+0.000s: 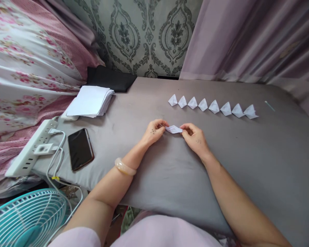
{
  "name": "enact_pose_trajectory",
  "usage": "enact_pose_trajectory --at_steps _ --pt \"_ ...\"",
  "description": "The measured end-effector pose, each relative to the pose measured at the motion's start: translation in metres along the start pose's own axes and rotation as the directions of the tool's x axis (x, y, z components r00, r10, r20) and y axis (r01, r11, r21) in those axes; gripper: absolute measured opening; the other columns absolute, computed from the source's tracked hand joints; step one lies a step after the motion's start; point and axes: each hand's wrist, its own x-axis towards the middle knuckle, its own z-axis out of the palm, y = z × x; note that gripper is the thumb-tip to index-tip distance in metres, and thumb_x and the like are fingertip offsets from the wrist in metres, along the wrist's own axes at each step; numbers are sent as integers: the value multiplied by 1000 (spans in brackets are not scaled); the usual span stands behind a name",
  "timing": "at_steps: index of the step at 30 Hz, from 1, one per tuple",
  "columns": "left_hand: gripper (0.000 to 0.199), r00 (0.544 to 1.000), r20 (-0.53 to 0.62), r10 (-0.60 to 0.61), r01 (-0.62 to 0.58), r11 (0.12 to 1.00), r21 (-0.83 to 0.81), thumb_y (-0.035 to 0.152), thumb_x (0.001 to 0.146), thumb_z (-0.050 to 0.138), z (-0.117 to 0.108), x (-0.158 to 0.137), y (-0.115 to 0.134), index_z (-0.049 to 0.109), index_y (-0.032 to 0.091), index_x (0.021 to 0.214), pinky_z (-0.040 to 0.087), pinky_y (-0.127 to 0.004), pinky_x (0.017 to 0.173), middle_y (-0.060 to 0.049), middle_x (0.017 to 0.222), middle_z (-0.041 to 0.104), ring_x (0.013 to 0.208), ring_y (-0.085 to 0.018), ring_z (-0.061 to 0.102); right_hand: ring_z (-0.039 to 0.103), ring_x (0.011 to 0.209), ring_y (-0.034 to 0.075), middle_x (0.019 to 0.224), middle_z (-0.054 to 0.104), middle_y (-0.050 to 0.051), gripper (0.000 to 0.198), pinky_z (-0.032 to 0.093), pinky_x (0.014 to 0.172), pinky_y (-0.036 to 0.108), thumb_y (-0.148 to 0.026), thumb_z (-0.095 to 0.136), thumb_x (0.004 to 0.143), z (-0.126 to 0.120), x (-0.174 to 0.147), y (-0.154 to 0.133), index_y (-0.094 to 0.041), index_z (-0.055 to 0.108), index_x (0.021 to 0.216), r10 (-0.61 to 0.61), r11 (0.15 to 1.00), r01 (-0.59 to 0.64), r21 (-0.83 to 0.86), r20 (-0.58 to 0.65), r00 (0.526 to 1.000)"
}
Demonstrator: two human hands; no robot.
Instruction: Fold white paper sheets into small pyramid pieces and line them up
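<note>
A small folded white paper boat [174,129] is stretched between my two hands, just above the grey tabletop cloth. My left hand [155,131] pinches its left tip between thumb and fingers. At the opposite tip, my right hand [195,137] closes in the same kind of pinch. Beyond my hands, a slanting row of several finished-looking paper boats [203,105] stands on the cloth, each with a pointed peak. A stack of white paper sheets [89,100] lies at the far left.
Left of my arm lies a dark-screened phone [80,149]. A white power strip [32,147] with plugged cables runs along the left edge, above a turquoise fan [28,219]. A black flat case [110,79] sits behind the paper; a cotton swab [270,106] lies right.
</note>
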Motion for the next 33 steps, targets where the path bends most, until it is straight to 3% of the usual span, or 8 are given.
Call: enact_pose_trajectory --at_steps 9,12,15,21,25,33 --pt "37 974 57 218 -223 899 377 7 82 39 1 -9 7 73 18 92 48 -28 83 -7 97 64 86 -16 62 64 77 15 99 70 7 29 50 76 29 -16 48 78 -1 -2 -5 -18 75 89 -101 975 102 -196 18 995" --pt "37 966 112 235 -259 830 494 11 85 38 -2 -14 13 71 19 99 48 -29 84 -8 104 64 90 -17 63 65 76 15 100 71 7 32 50 77 29 -14 47 79 -1 -3 -8 -18 75 93 -131 955 133 -266 25 991" --pt "32 969 113 218 -243 794 558 17 87 41 -3 -18 19 72 20 94 48 -28 84 -7 102 66 92 -18 63 65 76 15 96 71 7 31 50 78 28 -12 47 79 -1 -5 -11 -17 75 91 -158 934 156 -321 19 987" --pt "34 977 57 208 -196 753 628 34 92 46 1 -17 20 68 17 73 47 -28 71 -7 80 66 79 -18 62 62 67 14 86 71 5 19 47 69 27 -18 53 79 -1 -12 -17 -18 72 77 -163 914 160 -374 23 986" --pt "20 971 60 231 -218 760 612 27 88 54 4 -14 12 69 18 79 47 -28 73 -7 84 68 80 -18 62 59 63 14 73 66 4 29 43 65 28 -29 54 85 -2 -15 -21 -20 66 60 -138 886 149 -439 57 989" --pt "18 956 19 293 -261 820 509 10 81 53 10 -14 4 67 18 90 50 -29 80 -6 89 70 82 -17 63 59 65 15 79 64 4 14 44 66 29 -26 59 81 7 -25 -26 -22 69 72 -114 883 158 -442 123 986"
